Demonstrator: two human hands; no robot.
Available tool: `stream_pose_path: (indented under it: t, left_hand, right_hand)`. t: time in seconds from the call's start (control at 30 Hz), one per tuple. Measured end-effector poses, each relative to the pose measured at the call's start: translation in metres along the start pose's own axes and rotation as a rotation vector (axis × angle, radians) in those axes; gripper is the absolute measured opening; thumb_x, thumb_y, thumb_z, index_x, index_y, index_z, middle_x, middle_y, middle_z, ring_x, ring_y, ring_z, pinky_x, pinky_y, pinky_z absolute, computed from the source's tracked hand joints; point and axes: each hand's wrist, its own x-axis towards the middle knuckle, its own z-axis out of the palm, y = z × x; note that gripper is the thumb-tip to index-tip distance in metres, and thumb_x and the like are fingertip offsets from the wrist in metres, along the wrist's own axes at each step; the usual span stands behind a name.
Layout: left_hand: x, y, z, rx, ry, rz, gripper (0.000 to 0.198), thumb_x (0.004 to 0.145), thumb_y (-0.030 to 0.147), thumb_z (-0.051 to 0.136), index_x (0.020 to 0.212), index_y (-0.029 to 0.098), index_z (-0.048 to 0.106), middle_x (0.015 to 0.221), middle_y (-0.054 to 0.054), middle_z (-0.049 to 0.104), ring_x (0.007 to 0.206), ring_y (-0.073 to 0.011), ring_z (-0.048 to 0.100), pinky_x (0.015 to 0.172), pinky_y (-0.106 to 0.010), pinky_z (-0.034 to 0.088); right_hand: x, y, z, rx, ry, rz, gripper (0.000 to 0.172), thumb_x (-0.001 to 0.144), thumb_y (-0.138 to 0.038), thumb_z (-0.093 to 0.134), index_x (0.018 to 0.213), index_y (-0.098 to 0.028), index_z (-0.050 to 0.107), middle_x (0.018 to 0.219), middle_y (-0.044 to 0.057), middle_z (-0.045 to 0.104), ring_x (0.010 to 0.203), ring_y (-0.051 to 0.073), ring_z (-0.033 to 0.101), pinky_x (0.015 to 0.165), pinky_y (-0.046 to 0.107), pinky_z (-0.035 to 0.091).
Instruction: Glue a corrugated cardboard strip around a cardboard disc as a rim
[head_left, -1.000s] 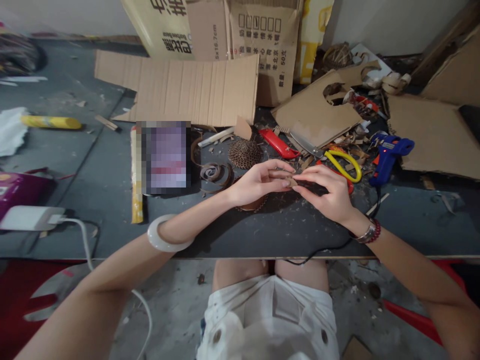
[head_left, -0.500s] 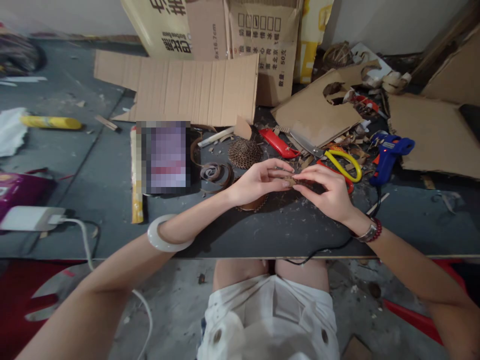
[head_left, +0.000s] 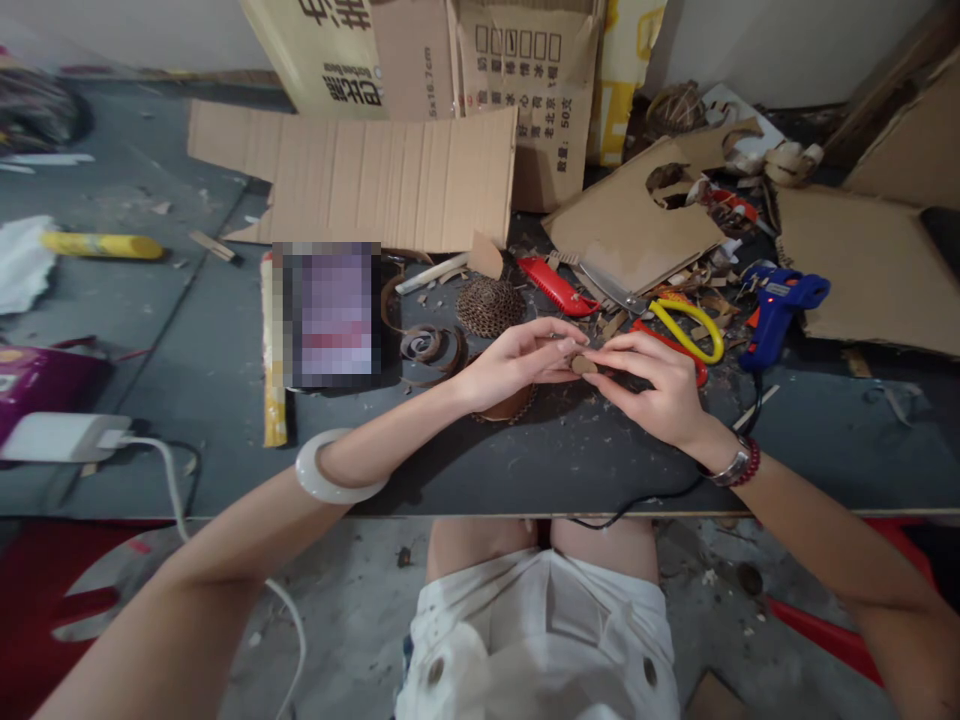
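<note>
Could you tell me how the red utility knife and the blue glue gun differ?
The red utility knife is slim, flat, while the blue glue gun is bulkier and pistol-shaped. The gun trails a black cord; the knife shows none. Both lie on the dark worktop among cardboard scraps.

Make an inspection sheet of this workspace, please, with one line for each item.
Surface: dark table, scattered with cardboard scraps and dust.
Job's things: small brown cardboard piece between the fingers of both hands; cardboard coil nearby.
Clutter: yellow-handled scissors, red box cutter, blue glue gun, cardboard sheet.
Hands: left hand and right hand meet at the piece.
Cables: black cable crosses the table edge; white charger cable.
Surroundings: cardboard boxes behind; concrete floor below.
</note>
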Motion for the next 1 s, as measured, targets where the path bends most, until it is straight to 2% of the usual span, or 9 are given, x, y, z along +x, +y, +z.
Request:
stream_pose_path:
  t: [0.17,0.4,0.63,1.0]
  left_hand:
    - [-0.0007,0.0014,-0.0005,-0.035,-0.005,-0.030,0.030,0.078,0.034,0.073,0.100,0.015,0.064,0.092,-0.003,0.070,0.083,-0.0101,0.067,0.088,-0.029,0.054]
    - [-0.0007,0.0012,0.0020,-0.015,-0.057,0.004,0.034,0.074,0.021,0.077,0.102,0.013,0.060,0.096,-0.007,0.071,0.089,-0.0127,0.069,0.083,-0.024,0.055]
    - [-0.0004,0.0000,-0.0002,0.012,-0.052,0.008,0.031,0.078,0.021,0.074,0.104,0.013,0.059,0.097,-0.007,0.072,0.090,-0.0126,0.069,0.087,-0.027,0.055]
    - [-0.0015,0.0026,0.0011,0.048,-0.049,-0.007,0.033,0.077,0.017,0.074,0.106,0.013,0.058,0.097,-0.007,0.072,0.090,-0.0128,0.069,0.087,-0.026,0.053]
  right_hand:
    - [0.0008,-0.0009,-0.0003,-0.019,0.015,0.004,0.018,0.083,-0.022,0.066,0.100,-0.023,0.072,0.090,0.005,0.070,0.081,0.016,0.066,0.074,0.032,0.056]
    - [0.0011,-0.0002,0.0004,0.010,0.005,-0.006,0.018,0.081,-0.020,0.068,0.098,-0.017,0.072,0.089,0.007,0.069,0.082,0.015,0.065,0.075,0.029,0.055]
    - [0.0027,-0.0003,-0.0016,0.094,-0.034,0.121,0.016,0.082,-0.024,0.067,0.097,-0.023,0.072,0.091,0.004,0.070,0.084,0.016,0.065,0.076,0.032,0.054]
    - [0.0009,0.0026,-0.0022,0.103,-0.057,0.101,0.019,0.084,-0.023,0.065,0.101,-0.025,0.073,0.091,0.003,0.068,0.081,0.015,0.064,0.074,0.030,0.054]
